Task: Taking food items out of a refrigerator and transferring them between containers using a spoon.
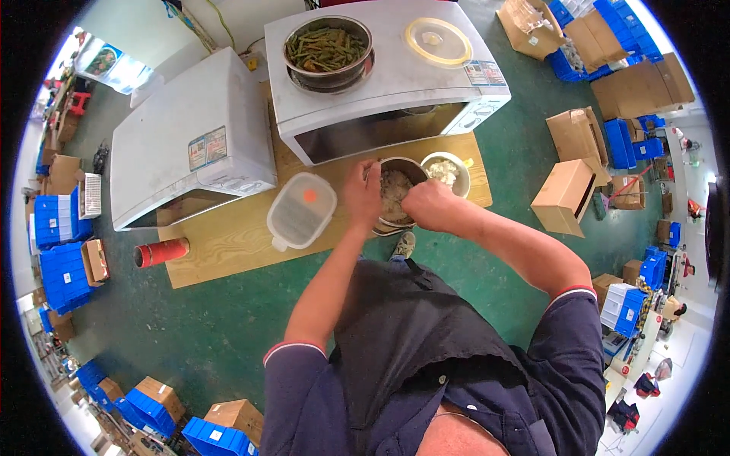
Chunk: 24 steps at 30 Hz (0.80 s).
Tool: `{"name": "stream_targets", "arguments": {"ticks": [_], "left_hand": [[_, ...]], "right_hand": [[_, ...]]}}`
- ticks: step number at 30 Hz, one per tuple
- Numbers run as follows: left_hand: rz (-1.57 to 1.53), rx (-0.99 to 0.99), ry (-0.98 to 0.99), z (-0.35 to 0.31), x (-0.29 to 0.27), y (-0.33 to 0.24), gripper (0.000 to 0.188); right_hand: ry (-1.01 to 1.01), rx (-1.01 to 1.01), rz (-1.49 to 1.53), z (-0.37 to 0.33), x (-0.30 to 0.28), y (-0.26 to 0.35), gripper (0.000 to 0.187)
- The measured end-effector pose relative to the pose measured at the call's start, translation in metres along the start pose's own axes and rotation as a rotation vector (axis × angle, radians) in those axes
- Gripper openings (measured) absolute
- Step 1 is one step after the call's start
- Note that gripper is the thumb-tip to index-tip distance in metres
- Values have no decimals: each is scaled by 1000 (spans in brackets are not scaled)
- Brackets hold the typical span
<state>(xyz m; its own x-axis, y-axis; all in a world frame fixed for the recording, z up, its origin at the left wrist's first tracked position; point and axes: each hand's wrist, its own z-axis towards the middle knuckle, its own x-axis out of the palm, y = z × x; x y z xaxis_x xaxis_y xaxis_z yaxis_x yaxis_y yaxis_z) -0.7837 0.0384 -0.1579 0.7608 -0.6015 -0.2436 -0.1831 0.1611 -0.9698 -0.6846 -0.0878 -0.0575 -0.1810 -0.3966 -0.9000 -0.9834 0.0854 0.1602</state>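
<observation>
A round metal pot (406, 168) with pale, rice-like food (395, 194) inside stands at the front edge of the wooden table. My left hand (363, 193) is closed on the pot's left rim, steadying it. Over the pot's right side my right hand (430, 205) is curled into a fist; whatever it grips is hidden behind the fingers. Just beyond that hand sits a white bowl (465, 181) of whitish food (442, 172). To the left lies a translucent plastic container (303, 211) with a small orange patch showing in it.
Two white microwave ovens (380, 114) (190, 144) occupy the table (220, 254). On the right one rest a metal bowl of green beans (327, 50) and a round yellow-rimmed lid (438, 42). A red cylinder (162, 252) lies at the left edge. Cardboard boxes (564, 196) stand on the green floor.
</observation>
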Motion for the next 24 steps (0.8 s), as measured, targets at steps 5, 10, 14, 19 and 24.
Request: {"name": "stream_targets", "arguments": {"ticks": [5, 10, 14, 19, 24], "left_hand": [[53, 74, -14, 1, 0, 8, 32], [25, 48, -22, -1, -1, 8, 31], [15, 34, 19, 0, -2, 9, 32], [-2, 8, 39, -1, 1, 7, 33], [15, 68, 51, -1, 2, 1, 38]], "right_hand": [[13, 53, 56, 32, 19, 3, 14], [82, 205, 332, 40, 22, -8, 20], [38, 351, 532, 51, 42, -7, 22], [-144, 470, 582, 60, 70, -16, 22], [-238, 516, 610, 44, 65, -16, 17]]}}
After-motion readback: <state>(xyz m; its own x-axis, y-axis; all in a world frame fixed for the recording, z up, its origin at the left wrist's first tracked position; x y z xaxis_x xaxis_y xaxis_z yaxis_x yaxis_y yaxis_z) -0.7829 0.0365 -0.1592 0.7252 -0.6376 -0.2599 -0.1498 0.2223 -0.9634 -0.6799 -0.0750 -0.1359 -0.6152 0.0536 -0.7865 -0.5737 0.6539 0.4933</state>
